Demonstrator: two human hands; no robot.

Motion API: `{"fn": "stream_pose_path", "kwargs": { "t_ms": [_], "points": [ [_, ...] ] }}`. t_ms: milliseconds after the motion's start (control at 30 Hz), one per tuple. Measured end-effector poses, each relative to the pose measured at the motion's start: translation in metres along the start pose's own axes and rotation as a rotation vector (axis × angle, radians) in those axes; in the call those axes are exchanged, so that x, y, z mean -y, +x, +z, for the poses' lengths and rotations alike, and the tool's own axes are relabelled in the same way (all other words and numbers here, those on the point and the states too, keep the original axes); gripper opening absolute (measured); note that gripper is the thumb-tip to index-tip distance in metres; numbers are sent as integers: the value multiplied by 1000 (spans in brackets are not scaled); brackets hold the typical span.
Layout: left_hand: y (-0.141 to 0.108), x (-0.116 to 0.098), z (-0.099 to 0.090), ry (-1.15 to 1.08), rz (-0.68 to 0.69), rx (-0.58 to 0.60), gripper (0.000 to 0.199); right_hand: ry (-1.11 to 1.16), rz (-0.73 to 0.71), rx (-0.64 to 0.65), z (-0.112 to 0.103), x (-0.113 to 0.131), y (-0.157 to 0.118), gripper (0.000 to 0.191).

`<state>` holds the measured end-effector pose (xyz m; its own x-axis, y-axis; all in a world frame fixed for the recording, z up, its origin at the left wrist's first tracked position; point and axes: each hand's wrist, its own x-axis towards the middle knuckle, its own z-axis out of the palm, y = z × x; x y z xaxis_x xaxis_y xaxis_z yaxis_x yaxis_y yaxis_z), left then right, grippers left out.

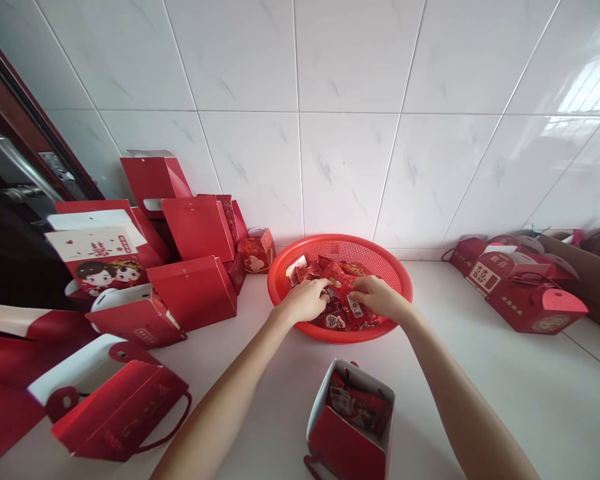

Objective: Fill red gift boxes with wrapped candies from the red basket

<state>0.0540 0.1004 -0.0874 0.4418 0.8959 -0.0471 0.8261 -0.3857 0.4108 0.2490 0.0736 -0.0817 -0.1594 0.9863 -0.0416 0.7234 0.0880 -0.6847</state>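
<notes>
Red packets (336, 320) are apparently being picked in the basket (405, 283) near the worktop's (445, 300) back edge; left hand (307, 300) and right hand (379, 297) curl narrowly, hold unclear; lifting calls for pinching.

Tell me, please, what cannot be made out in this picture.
All in the head view:
Round red plastic basket: floor hidden by shiny red packets.
Open red cardboard box, white inside: base cut off by the bottom edge.
Brown cardboard carton: right part cut off by the right edge.
Packets' finest lettering: too small to read.

The white label (483, 277) on a red box (497, 267) reads 囍 (double happiness).
</notes>
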Motion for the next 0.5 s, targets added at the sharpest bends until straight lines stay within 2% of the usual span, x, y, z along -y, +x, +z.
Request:
{"fn": "stream_pose_path", "kwargs": {
  "t_ms": [267,333,433,467,500],
  "points": [
    [2,0,1,-7,44,42,49,191,-40,-22,-3,-4,0,29],
    [2,0,1,-31,70,20,50,233,-35,-9,-4,-5,-1,30],
    [-6,-6,-9,-76,100,-72,38,257,-38,-16,-4,-5,-1,31],
    [-12,-10,-16,-119,115,-78,30,260,-37,-23,-4,-5,-1,31],
    [-21,-16,-25,-172,153,-22,24,262,-33,-31,-4,-5,-1,31]
  ]
}}
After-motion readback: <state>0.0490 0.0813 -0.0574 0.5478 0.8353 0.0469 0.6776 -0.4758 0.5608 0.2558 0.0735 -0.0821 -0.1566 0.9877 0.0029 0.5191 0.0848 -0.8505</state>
